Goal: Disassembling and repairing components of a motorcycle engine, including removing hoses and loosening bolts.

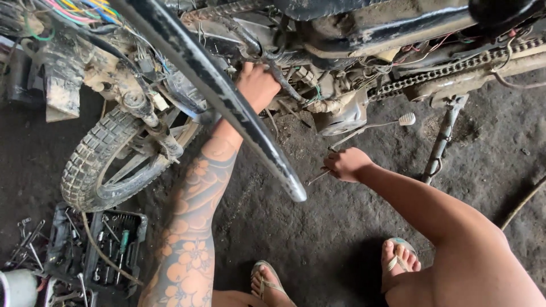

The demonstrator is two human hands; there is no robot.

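Note:
My left hand, on a tattooed forearm, reaches up into the underside of a dirty motorcycle and is closed around a black hose or cable among the wires. A black frame bar crosses in front of that wrist. My right hand is lower, over the dirt floor, and is closed on the thin handle of a small white-headed brush that points up to the right, toward the engine area. A thin end sticks out below the fist.
A knobbly tyre stands at the left. An open black tool case and loose wrenches lie at the lower left. The drive chain and the side stand are at the right. My sandalled feet are below.

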